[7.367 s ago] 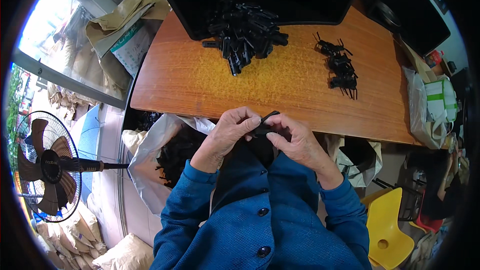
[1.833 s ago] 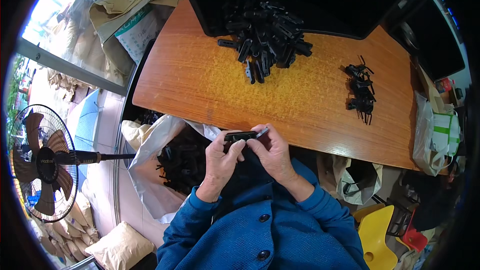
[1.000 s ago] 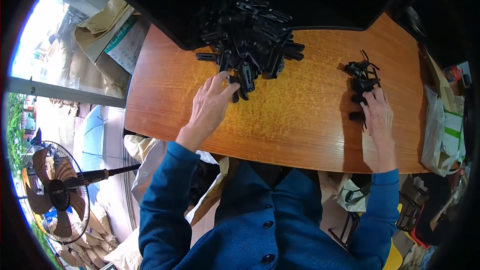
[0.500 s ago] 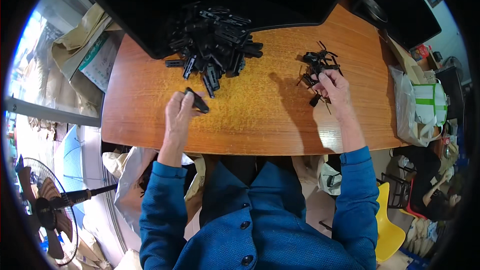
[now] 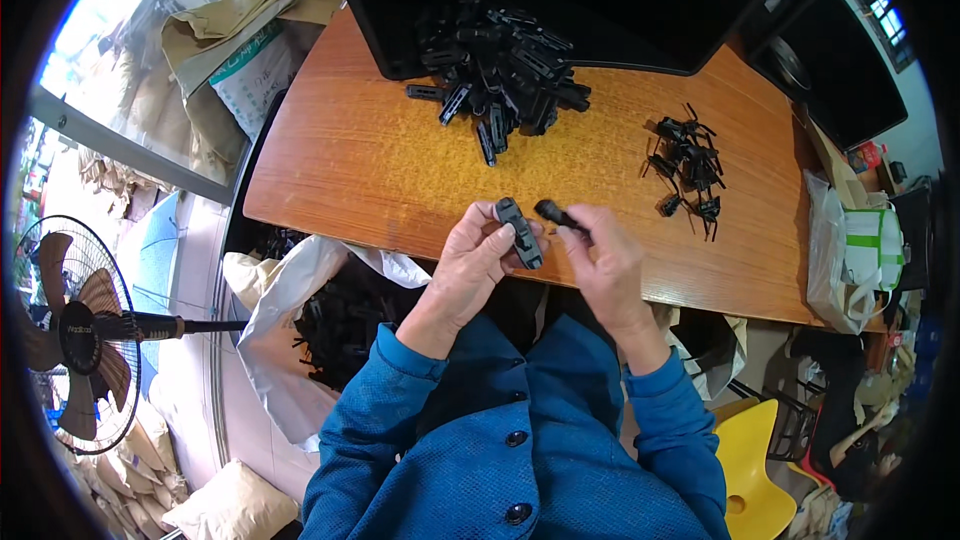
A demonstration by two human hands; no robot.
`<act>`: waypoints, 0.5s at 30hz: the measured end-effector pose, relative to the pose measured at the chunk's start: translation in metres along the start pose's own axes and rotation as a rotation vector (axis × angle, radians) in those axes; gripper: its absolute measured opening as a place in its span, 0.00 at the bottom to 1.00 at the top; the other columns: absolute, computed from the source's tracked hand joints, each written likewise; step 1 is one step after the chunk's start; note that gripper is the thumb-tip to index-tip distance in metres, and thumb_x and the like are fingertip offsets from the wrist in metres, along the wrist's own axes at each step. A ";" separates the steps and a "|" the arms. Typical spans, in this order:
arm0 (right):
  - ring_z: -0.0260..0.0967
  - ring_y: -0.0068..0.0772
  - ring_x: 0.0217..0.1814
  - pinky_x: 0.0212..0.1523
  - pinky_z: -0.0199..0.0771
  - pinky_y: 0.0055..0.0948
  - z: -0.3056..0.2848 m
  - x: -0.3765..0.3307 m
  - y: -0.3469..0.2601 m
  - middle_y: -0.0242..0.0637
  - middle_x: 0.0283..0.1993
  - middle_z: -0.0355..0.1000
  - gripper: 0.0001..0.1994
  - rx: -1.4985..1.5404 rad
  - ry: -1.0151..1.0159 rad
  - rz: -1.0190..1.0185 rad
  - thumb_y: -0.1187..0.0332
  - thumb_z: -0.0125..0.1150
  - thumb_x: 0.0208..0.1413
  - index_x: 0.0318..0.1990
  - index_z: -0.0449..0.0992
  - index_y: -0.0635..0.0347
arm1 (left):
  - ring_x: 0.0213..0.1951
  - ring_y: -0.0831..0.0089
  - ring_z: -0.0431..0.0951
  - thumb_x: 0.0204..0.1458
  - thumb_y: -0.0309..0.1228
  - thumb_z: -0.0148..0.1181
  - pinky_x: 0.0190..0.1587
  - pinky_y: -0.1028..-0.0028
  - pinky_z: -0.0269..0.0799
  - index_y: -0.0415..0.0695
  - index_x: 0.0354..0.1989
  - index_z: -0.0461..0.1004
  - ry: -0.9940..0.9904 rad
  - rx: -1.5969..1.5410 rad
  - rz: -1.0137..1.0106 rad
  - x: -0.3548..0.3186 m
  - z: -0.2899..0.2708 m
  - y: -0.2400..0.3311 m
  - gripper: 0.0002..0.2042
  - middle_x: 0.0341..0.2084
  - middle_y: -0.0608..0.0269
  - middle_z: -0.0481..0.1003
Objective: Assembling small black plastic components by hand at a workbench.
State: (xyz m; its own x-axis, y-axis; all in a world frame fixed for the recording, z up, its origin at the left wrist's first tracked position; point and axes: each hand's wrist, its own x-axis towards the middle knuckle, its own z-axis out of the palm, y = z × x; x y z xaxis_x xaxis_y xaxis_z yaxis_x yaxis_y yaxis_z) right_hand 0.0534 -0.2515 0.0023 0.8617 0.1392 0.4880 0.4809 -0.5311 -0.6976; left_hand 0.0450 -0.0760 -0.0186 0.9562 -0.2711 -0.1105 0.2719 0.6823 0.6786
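Between the thumb and fingers of my left hand (image 5: 476, 262), a flat, oblong black plastic piece (image 5: 520, 236) is held up near the table's front edge. Just to its right, my right hand (image 5: 606, 265) is closed on a small dark part with a rounded end (image 5: 550, 211); its exact kind cannot be made out. The two pieces are close but apart. Farther back lies a heap of similar oblong black pieces (image 5: 500, 70). A looser cluster of small black parts with thin prongs (image 5: 690, 165) rests on the right side of the table.
Behind the heap stands a large black screen (image 5: 650, 20) on the wooden table (image 5: 350, 160). An opened white sack of black parts (image 5: 275, 330) sits below the left edge. A fan (image 5: 85, 335) is at far left, a yellow chair (image 5: 745, 460) at lower right.
My left hand has brought the oblong piece right and nearer to me. My right hand has left the cluster with a small dark part and come beside it. The view has shifted.
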 end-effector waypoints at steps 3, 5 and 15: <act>0.72 0.45 0.37 0.36 0.74 0.30 0.008 -0.011 -0.011 0.47 0.38 0.72 0.14 -0.147 -0.022 -0.161 0.82 0.62 0.46 0.42 0.73 0.65 | 0.41 0.69 0.76 0.60 0.27 0.49 0.42 0.70 0.74 0.43 0.45 0.63 0.033 0.096 0.063 -0.004 -0.006 -0.009 0.07 0.39 0.59 0.72; 0.73 0.43 0.34 0.35 0.75 0.29 0.012 -0.016 -0.014 0.44 0.38 0.72 0.13 -0.045 0.025 -0.131 0.80 0.62 0.47 0.42 0.73 0.63 | 0.39 0.72 0.75 0.60 0.27 0.49 0.42 0.71 0.73 0.43 0.44 0.63 0.050 0.152 0.087 -0.005 -0.008 -0.009 0.07 0.38 0.62 0.72; 0.69 0.23 0.44 0.47 0.69 0.21 0.013 -0.043 -0.004 0.30 0.43 0.70 0.13 0.853 -0.022 0.588 0.81 0.55 0.55 0.49 0.69 0.63 | 0.34 0.74 0.75 0.58 0.28 0.53 0.38 0.75 0.74 0.43 0.40 0.66 0.071 0.108 -0.014 -0.008 0.000 -0.010 0.05 0.34 0.63 0.73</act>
State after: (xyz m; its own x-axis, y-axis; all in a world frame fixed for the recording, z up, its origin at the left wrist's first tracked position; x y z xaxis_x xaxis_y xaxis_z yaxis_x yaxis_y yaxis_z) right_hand 0.0168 -0.2439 -0.0225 0.9962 0.0691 -0.0536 -0.0691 0.2470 -0.9666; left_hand 0.0343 -0.0806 -0.0240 0.9586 -0.2287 -0.1696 0.2760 0.6004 0.7505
